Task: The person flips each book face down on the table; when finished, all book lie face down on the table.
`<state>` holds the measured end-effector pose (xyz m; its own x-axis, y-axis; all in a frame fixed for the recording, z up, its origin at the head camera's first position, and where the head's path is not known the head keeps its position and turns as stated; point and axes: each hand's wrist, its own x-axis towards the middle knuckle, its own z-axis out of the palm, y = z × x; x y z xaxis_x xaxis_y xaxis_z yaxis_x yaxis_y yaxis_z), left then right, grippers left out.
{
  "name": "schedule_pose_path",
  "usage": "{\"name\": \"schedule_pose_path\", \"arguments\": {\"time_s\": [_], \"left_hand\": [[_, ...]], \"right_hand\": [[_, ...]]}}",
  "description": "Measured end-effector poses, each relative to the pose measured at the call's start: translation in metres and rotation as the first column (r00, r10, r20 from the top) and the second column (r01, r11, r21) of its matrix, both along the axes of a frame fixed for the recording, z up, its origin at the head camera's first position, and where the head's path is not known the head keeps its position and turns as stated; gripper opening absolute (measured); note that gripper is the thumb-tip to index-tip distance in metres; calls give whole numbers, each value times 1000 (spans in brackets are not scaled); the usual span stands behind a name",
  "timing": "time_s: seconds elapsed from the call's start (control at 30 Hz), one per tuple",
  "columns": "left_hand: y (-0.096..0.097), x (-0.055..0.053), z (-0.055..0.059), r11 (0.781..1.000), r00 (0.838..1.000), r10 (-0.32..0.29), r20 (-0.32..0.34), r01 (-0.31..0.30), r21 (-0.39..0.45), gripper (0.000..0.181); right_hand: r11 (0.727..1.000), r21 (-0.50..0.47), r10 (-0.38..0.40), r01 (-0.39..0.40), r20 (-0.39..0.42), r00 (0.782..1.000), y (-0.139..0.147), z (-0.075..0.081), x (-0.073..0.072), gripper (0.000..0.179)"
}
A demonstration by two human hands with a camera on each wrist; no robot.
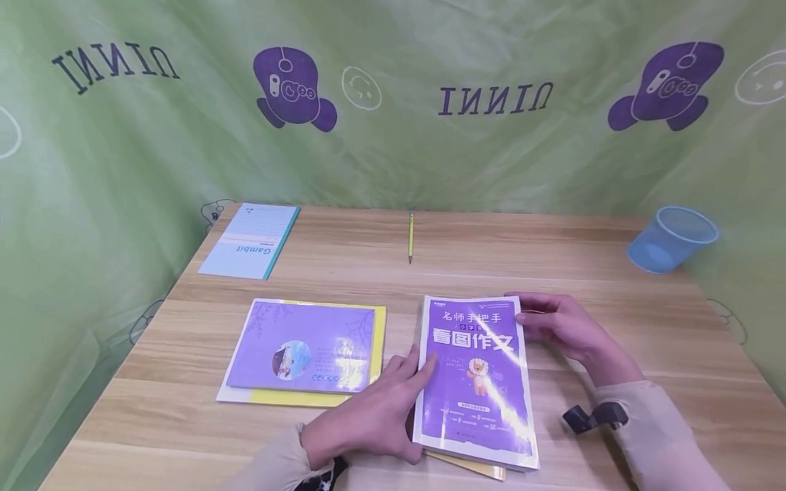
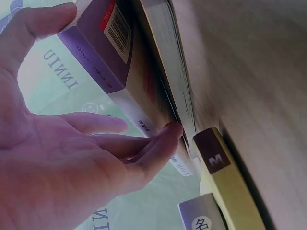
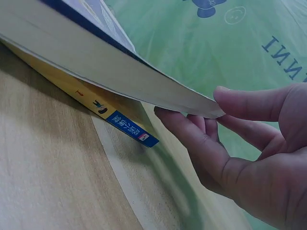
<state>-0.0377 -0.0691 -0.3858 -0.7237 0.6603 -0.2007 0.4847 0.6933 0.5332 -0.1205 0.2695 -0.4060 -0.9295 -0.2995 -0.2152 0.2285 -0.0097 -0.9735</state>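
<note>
Holding "看图作文" book (image 1: 475, 378); small print unclear.

The head camera looks forward and down from the near side, far enough back to take in the table (image 1: 528, 256), the left hand (image 1: 381, 409), the right hand (image 1: 565, 327) and the green curtain (image 1: 393, 160) behind. The left wrist camera sits close, facing a thick purple book's (image 1: 454, 402) spine (image 2: 91, 61), with the table turned sideways at right. The right wrist camera, also close, looks low across the book's page edges (image 3: 120, 74). All three views share book, table and curtain.
</note>
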Motion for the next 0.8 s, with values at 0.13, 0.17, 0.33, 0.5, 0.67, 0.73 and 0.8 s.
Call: {"name": "schedule_pose_path", "arguments": {"time_s": [0.13, 0.17, 0.33, 0.5, 0.67, 0.73, 0.8], "left_hand": [[-2, -2, 2, 999, 1000, -6, 15, 6, 42, 125], [-3, -3, 2, 998, 1000, -7, 22, 6, 55, 124], [-8, -8, 8, 990, 995, -1, 100, -13, 139, 124], [-13, -13, 14, 959, 985, -5, 173, -44, 280, 121], [-17, -19, 14, 871, 960, -37, 276, -105, 481, 114], [-18, -20, 13, 822, 947, -56, 316, -135, 553, 110], [-20, -21, 13, 770, 939, -69, 338, -165, 616, 105]], "right_hand": [[998, -65, 12, -12, -3, 1000, 1, -1, 0, 38], [996, -83, 16, -17, -7, 1000, 1, -1, -1, 39], [982, -183, 34, -36, -13, 999, 3, 0, -1, 43], [964, -267, 20, -21, -6, 1000, 5, 4, -1, 42], [943, -332, 20, -29, -30, 999, 7, 7, -3, 44], [935, -353, 23, -35, -37, 999, 8, 8, -4, 45], [926, -376, 22, -39, -51, 998, 10, 9, -5, 45]]}}
